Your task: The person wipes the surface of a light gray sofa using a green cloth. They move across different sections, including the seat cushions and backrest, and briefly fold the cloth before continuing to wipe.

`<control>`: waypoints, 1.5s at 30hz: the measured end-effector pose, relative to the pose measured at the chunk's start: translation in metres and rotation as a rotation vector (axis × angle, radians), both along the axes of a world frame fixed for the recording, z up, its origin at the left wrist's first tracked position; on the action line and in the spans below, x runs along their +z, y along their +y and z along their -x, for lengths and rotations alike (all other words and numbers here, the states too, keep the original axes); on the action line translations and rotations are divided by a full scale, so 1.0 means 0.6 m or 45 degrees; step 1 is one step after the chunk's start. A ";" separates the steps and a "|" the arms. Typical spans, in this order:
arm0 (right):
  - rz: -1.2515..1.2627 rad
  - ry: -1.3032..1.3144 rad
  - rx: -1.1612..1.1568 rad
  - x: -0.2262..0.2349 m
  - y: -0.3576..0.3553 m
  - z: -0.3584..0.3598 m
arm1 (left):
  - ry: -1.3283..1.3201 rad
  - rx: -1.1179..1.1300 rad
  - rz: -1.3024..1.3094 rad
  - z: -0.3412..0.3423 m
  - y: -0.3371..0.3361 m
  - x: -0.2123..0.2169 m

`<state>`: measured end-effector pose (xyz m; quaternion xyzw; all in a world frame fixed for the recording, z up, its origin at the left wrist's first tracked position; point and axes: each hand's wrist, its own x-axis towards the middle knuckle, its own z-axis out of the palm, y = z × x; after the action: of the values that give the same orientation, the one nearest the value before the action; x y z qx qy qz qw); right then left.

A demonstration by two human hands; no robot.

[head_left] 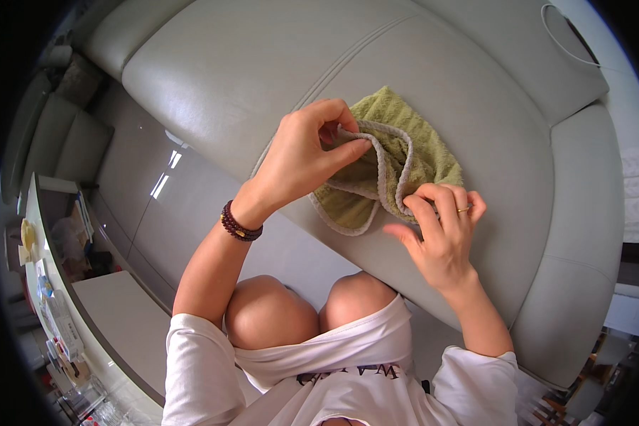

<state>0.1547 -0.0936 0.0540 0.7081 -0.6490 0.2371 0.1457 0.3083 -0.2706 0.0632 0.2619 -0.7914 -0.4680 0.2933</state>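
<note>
A green terry towel (422, 138) with a grey braided border lies bunched and partly folded on the grey sofa seat (500, 121). Its bordered edge loops upward in the middle. My left hand (309, 145) pinches that edge between thumb and fingers at the towel's left side. A dark beaded bracelet circles my left wrist. At the towel's lower right is my right hand (440, 231), its bent fingers touching the cloth near the border. The right thumb stands away from the fingers. A thin ring is on one right finger.
The sofa's armrest (582, 263) rises at the right, and its backrest lies beyond the seat. Over the backrest hangs a white cable (557, 39). A low table (113, 305) loaded with small items stands at the left. My knees (270, 312) are just below the seat's front edge.
</note>
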 end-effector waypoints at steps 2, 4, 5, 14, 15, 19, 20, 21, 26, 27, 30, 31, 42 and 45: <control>0.046 0.014 0.019 -0.001 -0.004 0.006 | 0.103 -0.002 0.039 0.001 -0.003 -0.006; 0.113 0.033 0.043 0.001 -0.008 0.012 | 0.133 -0.019 0.041 0.001 -0.005 0.001; 0.161 0.038 0.039 0.003 -0.008 0.014 | 0.147 -0.026 0.042 0.000 -0.005 0.005; 0.462 -0.171 0.117 0.043 -0.006 0.047 | 0.211 -0.085 0.334 -0.003 -0.018 0.072; 0.523 -0.291 0.111 0.051 -0.011 0.048 | 0.247 -0.120 0.255 -0.002 -0.021 0.086; 0.583 -0.206 0.314 0.127 -0.038 0.064 | 0.258 -0.193 0.098 -0.009 -0.028 0.170; 0.578 -0.160 0.345 0.144 -0.043 0.068 | 0.275 -0.204 0.120 -0.011 -0.035 0.192; 0.576 -0.122 0.383 0.158 -0.049 0.068 | 0.283 -0.207 0.144 -0.017 -0.042 0.213; 0.489 -0.445 0.333 0.237 -0.052 0.056 | 0.167 -0.217 0.344 -0.052 -0.053 0.312; 0.508 -0.559 0.340 0.248 -0.055 0.052 | 0.172 -0.235 0.380 -0.063 -0.052 0.328; 0.535 -0.757 0.250 0.301 -0.063 0.043 | 0.313 -0.299 0.460 -0.080 -0.063 0.365; 0.537 -0.796 0.233 0.318 -0.069 0.044 | 0.276 -0.378 0.344 -0.089 -0.072 0.382; 0.767 -0.967 0.500 0.439 -0.094 0.045 | 0.350 -0.359 0.330 -0.124 -0.033 0.506; 0.784 -0.998 0.524 0.454 -0.094 0.051 | 0.500 -0.423 0.390 -0.112 -0.050 0.503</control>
<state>0.1238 -0.1501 0.3267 0.6037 -0.4030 0.6865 0.0439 0.3753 -0.3008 0.3649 -0.0139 -0.8130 -0.4264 0.3963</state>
